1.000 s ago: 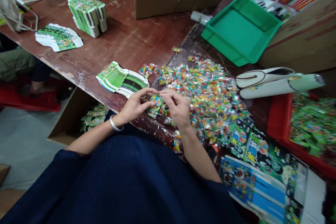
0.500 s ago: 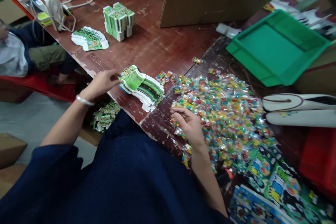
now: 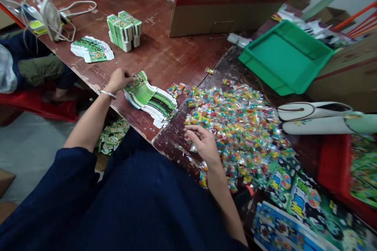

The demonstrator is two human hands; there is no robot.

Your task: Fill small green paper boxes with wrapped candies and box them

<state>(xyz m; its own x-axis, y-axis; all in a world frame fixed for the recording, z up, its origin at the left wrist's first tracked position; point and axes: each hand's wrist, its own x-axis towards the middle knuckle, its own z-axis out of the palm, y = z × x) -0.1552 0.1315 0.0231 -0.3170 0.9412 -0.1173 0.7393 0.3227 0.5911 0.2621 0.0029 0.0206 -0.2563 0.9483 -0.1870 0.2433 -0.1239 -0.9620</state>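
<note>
My left hand (image 3: 118,80), with a pale bracelet at its wrist, has its fingers closed at the far left end of a fanned stack of flat green-and-white cartons (image 3: 153,100). They pinch the edge of the outermost carton. The row of cartons lies overlapped along the table's near edge. Over the near left side of a wide heap of small clear candy packets (image 3: 235,121), my right hand (image 3: 204,143) hovers palm inward. Its thumb and fingers are slightly bent and apart, and nothing shows between them.
Banded carton bundles (image 3: 125,31), another carton fan (image 3: 92,49) and a small white fan (image 3: 50,17) stand farther left. A big cardboard box (image 3: 235,8) and a green tray (image 3: 285,57) are behind. Printed bags (image 3: 300,192) lie front right. Someone sits at left.
My left hand has moved onto the end of the carton stack, its fingers now on the outermost carton. My right hand stays beside the candy heap. The whole view has turned slightly right.
</note>
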